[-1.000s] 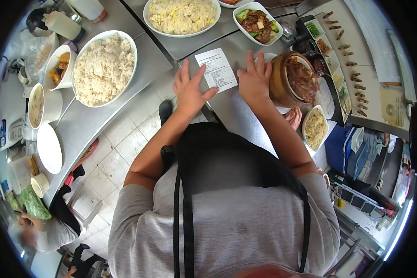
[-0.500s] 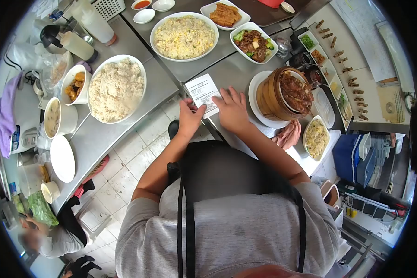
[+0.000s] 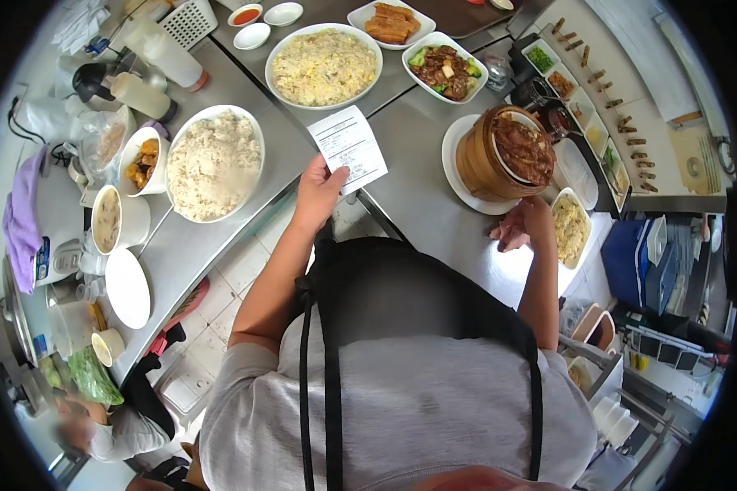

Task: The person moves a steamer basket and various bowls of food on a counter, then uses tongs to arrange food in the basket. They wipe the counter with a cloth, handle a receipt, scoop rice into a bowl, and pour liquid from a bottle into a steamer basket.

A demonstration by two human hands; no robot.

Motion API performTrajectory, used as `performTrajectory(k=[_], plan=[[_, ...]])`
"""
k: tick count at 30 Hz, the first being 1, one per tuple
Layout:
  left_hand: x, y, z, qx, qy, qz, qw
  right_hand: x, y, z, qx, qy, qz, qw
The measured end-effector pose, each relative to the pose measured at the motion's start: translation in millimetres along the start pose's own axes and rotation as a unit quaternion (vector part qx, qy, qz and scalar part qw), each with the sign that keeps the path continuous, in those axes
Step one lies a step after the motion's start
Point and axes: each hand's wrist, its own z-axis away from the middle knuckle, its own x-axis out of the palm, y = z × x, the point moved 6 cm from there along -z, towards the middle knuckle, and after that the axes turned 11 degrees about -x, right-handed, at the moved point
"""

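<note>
A white printed receipt (image 3: 348, 147) is pinched between the thumb and fingers of my left hand (image 3: 319, 190), raised over the steel counter's corner. My right hand (image 3: 529, 222) is closed around a crumpled pink cloth (image 3: 509, 236), beside the bamboo steamer. The steamer (image 3: 477, 155) holds a bowl of brown meat (image 3: 526, 150) and stands on a white plate (image 3: 453, 155). Just right of my right hand is an oval dish of fried rice (image 3: 568, 229).
Fried rice (image 3: 323, 65), meat with broccoli (image 3: 445, 72) and fried pieces (image 3: 393, 24) stand at the back. Plain rice (image 3: 214, 164), soup (image 3: 108, 219) and an empty plate (image 3: 119, 288) are left. A person (image 3: 131, 434) is at lower left.
My right hand has left the receipt and moved right to the pink cloth, taking hold of it. My left hand has lifted the receipt slightly, up and left.
</note>
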Motion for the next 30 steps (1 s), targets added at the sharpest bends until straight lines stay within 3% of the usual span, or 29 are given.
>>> performTrajectory(k=[3,4,6,8,15,19,22,30], plan=[[0,12,4,0.012,-0.008,0.014,1.0,5,-10,-11,0.078,-0.018,0.059,0.995],[0,13,6,0.012,-0.007,0.021,1.0,5,-9,-27,-0.057,-0.046,0.133,0.988],[-1,18,9,0.025,-0.003,0.036,0.999,1,4,-55,-0.327,-0.092,0.268,0.901],[-6,25,14,0.058,0.006,0.046,0.997,2,9,-67,-0.376,-0.113,0.323,0.861],[-45,80,23,0.121,0.046,0.022,0.991,23,37,-77,-0.135,-0.191,0.323,0.917],[-59,123,25,0.129,0.058,-0.009,0.99,59,-22,-28,0.045,-0.178,0.082,0.98],[-62,147,20,0.133,0.055,-0.001,0.99,75,-23,-24,0.019,-0.148,0.056,0.987],[-61,197,-25,0.127,0.01,-0.03,0.991,128,-42,-9,0.075,-0.108,-0.087,0.987]])
